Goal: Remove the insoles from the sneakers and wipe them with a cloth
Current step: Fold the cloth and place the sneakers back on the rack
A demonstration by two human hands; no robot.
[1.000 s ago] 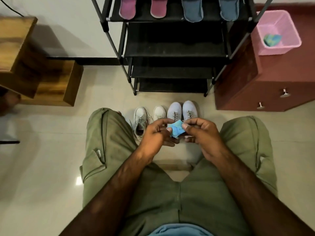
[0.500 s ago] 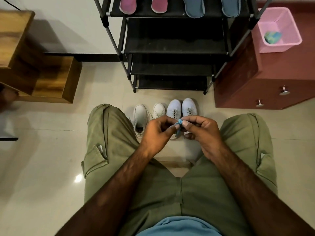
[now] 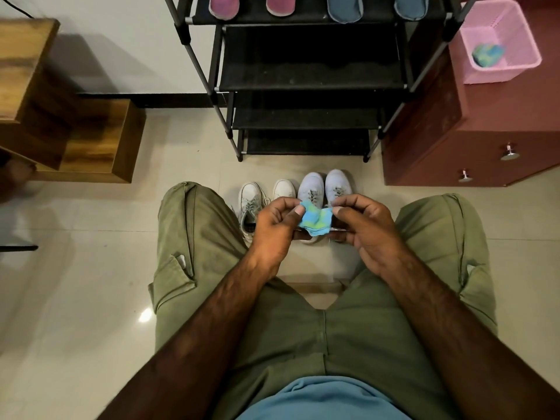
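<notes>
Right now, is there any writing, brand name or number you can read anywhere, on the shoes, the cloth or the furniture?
None: no text can be read in this view.
White sneakers: no logo or lettering shows.
Cloth held in both hands: blue-green pattern only.
Insoles on the rack: plain, no print visible.
Pink basket and red cabinet: unmarked.

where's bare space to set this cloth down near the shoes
The floor left of the left knee is bare, out to the wooden steps. The rack's middle shelf holds nothing. It is crowded between the knees, where four sneakers stand in a row under both hands holding the cloth, and on the top shelf with four insoles.
</notes>
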